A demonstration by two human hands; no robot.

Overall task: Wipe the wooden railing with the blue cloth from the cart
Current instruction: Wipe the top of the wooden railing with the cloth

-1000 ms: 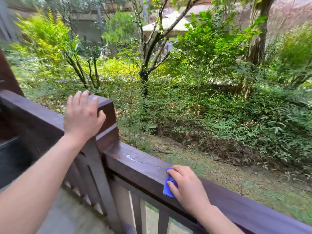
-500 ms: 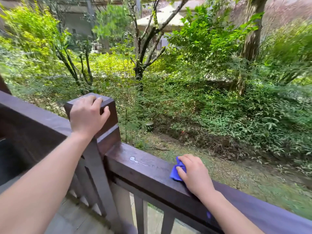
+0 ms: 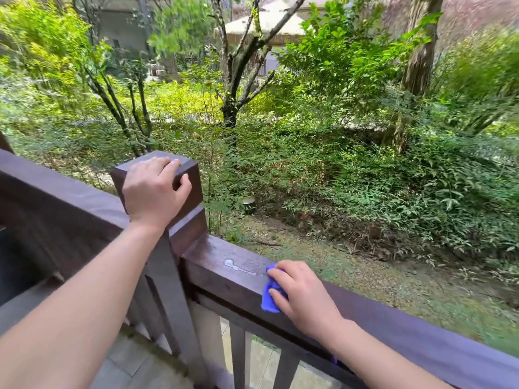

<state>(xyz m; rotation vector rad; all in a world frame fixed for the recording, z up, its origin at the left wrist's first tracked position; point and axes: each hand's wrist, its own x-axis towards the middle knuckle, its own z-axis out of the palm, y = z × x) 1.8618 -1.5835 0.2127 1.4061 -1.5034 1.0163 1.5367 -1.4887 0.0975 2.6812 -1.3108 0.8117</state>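
Cloth (image 3: 269,301) lies bunched on the railing (image 3: 224,279), right of the post (image 3: 192,178). Right hand (image 3: 304,300) covers most of it, fingers curled over it and pressing it to the wood; blue shows on the post side. Wet streak (image 3: 234,264) sits between cloth and post. Left hand (image 3: 153,192) grips the post top, fingers curled over it

outdoors, daylight | dense green shrubs (image 3: 365,178) | bare-branched tree (image 3: 230,108) | building (image 3: 120,32) behind | leaf-strewn ground (image 3: 351,276) | tiled floor (image 3: 134,366)
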